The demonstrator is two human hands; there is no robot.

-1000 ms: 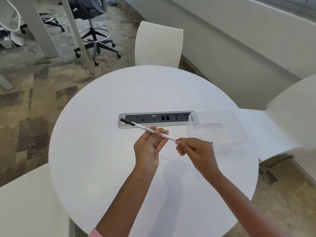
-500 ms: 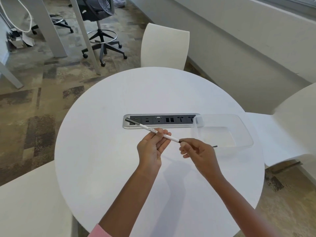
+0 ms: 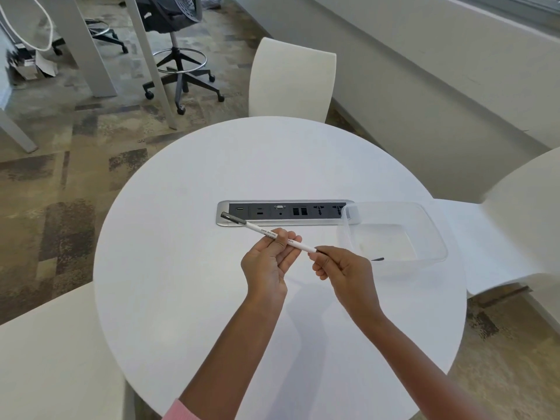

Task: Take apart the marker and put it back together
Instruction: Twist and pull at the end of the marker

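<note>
Nearest me a pink sleeve (image 3: 181,410) edges into view, and both forearms reach out over the white table (image 3: 181,268); the hands meet above its middle, close together but not touching. The left hand (image 3: 268,262) lies palm up with its fingers curled round the white barrel of the marker (image 3: 257,228), which is lifted clear of the table and slants from far-left to near-right; I take this as the anchoring grip, keeping the barrel from turning. The right hand (image 3: 345,271) pinches the dark end piece (image 3: 319,252) just where the barrel stops; fingertips there, in line with the barrel, suit a straight pull or a twist, so I judge the step to be working that end joint, though I cannot tell whether it is coming off or going on. A dark sliver (image 3: 377,259) shows beyond the right hand against the bin; it may be the tail of the same piece, but I cannot be sure. The marker's far tip is dark too and hangs over the socket strip (image 3: 281,212) let into the table. The clear bin (image 3: 433,231) sits just right of the hands, handy for loose parts; a white chair (image 3: 291,83) stands beyond the far rim.
</note>
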